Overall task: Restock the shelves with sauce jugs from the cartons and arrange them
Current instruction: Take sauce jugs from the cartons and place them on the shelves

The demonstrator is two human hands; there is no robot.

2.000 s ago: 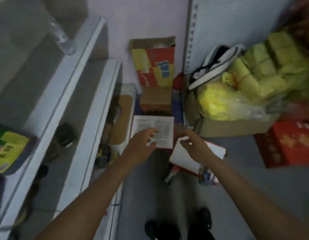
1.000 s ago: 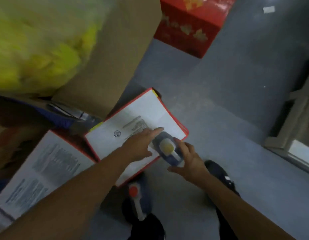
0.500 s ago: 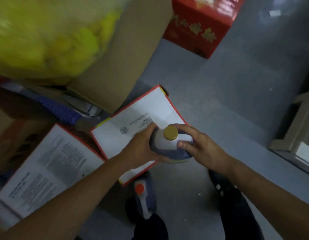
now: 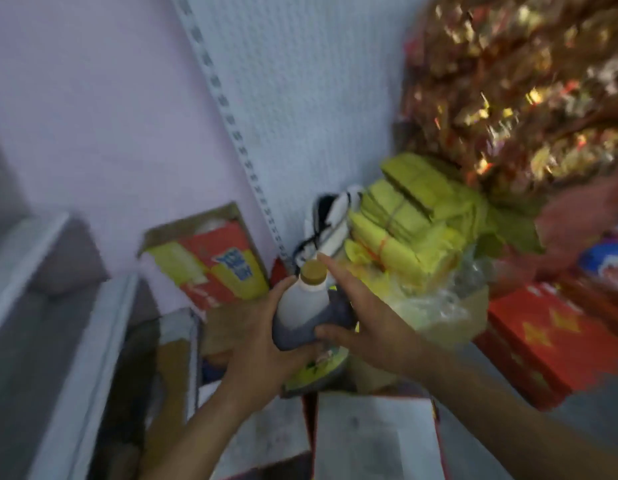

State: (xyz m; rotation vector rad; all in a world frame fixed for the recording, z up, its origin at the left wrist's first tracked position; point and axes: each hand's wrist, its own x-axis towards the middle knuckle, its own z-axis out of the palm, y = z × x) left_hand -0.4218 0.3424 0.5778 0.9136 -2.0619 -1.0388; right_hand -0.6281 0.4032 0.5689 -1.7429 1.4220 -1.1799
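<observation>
i'm seeing the sauce jug (image 4: 302,306) being held upright in the air above the open carton (image 4: 376,438), well right of the shelf edge (image 4: 93,358). the left hand (image 4: 266,351) is wrapping its side and base, taking the weight i judge, while the right hand (image 4: 366,323) is steadying the far side, fingers mostly straight, thumb hooking under (blurry).

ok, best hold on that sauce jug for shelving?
Grip the sauce jug at its wide body from both sides, as the left hand and right hand do now. It stands nearly upright; the neck below the gold cap is narrow.
</observation>
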